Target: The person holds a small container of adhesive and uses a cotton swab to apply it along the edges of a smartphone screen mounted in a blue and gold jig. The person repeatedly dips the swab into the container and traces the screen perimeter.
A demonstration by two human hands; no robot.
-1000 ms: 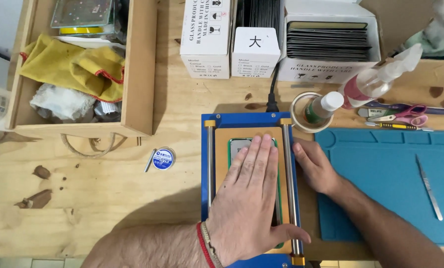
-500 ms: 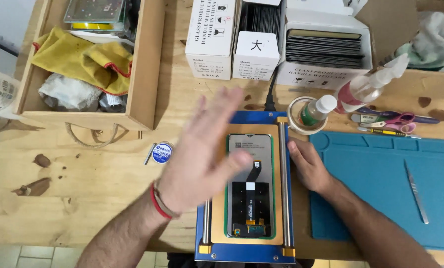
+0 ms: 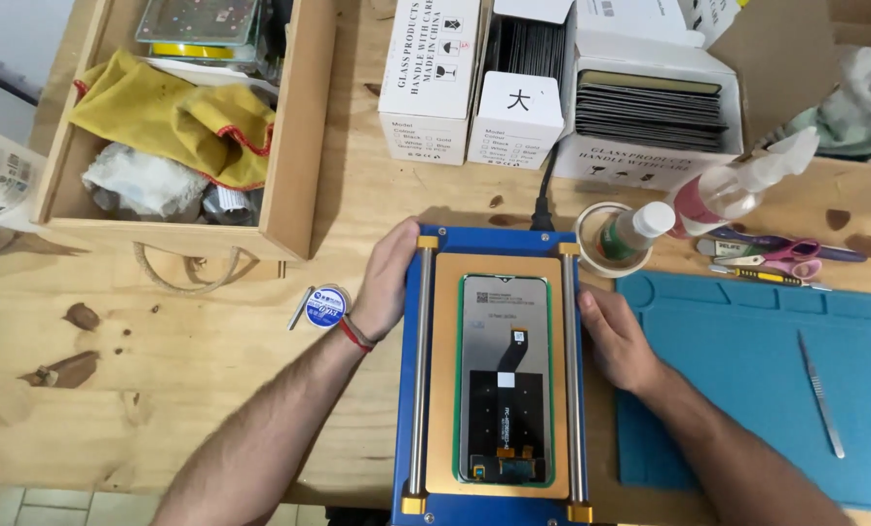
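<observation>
Fingers point(image 3: 394, 255) of both hands flat against blue plate point(image 3: 494, 241), white boxes point(image 3: 428, 78) behind.

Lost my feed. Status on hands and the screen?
Left hand and right hand flat against the blue plate's sides. Screen face down, untouched. Nothing on it.
</observation>
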